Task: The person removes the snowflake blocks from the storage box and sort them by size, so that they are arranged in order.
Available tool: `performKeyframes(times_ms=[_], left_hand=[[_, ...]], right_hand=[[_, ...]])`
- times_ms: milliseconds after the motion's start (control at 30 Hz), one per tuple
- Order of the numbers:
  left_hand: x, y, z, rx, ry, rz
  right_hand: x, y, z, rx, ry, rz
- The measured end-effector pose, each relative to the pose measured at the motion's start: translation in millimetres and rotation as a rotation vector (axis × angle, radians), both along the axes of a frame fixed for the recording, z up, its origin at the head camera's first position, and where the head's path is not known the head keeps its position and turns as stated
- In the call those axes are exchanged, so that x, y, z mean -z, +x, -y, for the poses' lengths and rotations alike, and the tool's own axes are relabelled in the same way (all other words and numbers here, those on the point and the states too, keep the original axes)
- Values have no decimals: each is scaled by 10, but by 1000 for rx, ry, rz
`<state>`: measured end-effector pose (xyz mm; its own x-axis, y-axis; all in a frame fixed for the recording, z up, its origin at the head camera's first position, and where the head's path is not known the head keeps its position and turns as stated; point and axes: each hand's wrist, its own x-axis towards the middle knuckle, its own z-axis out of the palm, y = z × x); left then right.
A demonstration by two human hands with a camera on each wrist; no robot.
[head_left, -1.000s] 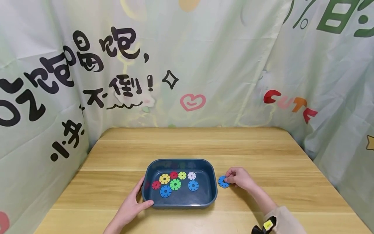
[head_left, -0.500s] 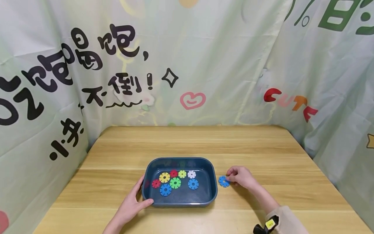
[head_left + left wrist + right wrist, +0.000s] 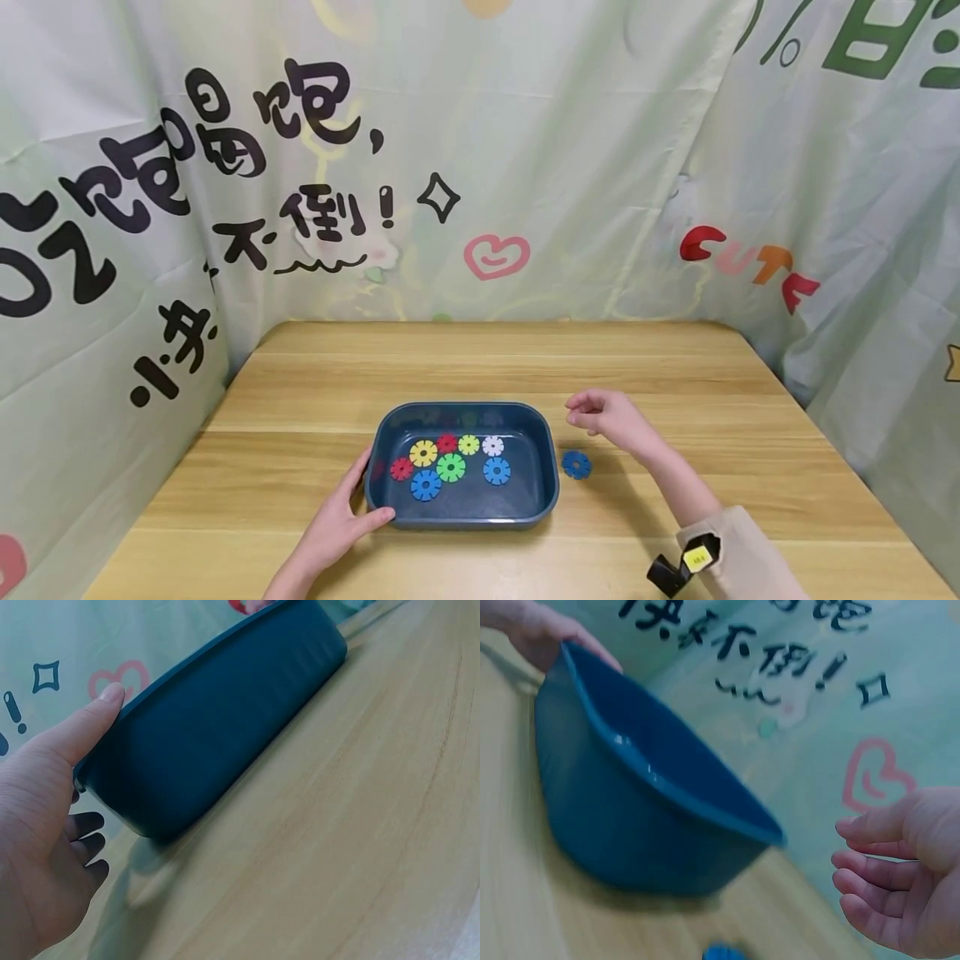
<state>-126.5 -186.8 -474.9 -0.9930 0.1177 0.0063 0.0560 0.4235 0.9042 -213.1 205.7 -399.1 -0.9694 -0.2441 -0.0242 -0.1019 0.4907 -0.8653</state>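
A dark blue plastic basin [image 3: 461, 522] stands on the table. Its left end is held by my left hand [image 3: 341, 521], thumb at the front corner of the rim and fingers along the outer wall, as the left wrist view also shows. Inside lie several notched snowflake discs in red, yellow, green, white and blue, such as the green disc [image 3: 451, 467]. One blue snowflake disc [image 3: 577, 465] lies on the table just right of the basin. Above and behind it hovers my right hand [image 3: 611, 417], fingers loosely bent, holding nothing.
The wooden table [image 3: 480, 358] reaches back to a printed cloth backdrop [image 3: 570, 167] that also hangs along both sides. A black device with a yellow label [image 3: 697, 557] is strapped at the right sleeve.
My right hand has let go of the blue snowflake disc and lifted up and away toward the back. The disc stays beside the basin. The left hand keeps its hold.
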Motion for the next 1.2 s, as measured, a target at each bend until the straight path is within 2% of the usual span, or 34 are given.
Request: performKeyframes(times_ms=[233, 333, 533, 833, 1067, 1200], left_hand=[[-11, -25, -5, 2, -5, 10], [-17, -32, -10, 2, -9, 8], [-24, -35, -15, 4, -20, -9], [-41, -32, -21, -2, -15, 16], [-47, -19, -20, -17, -29, 50], [-43, -14, -22, -21, -22, 67]], right_hand=[[-193, -2, 386, -97, -19, -19], [-208, -6, 576, -150, -16, -22], [-84, -22, 943, -248, -24, -16], [224, -36, 1316, -266, -10, 62], [379, -9, 1448, -284, 156, -31], [422, -6, 1474, -287, 211, -58]])
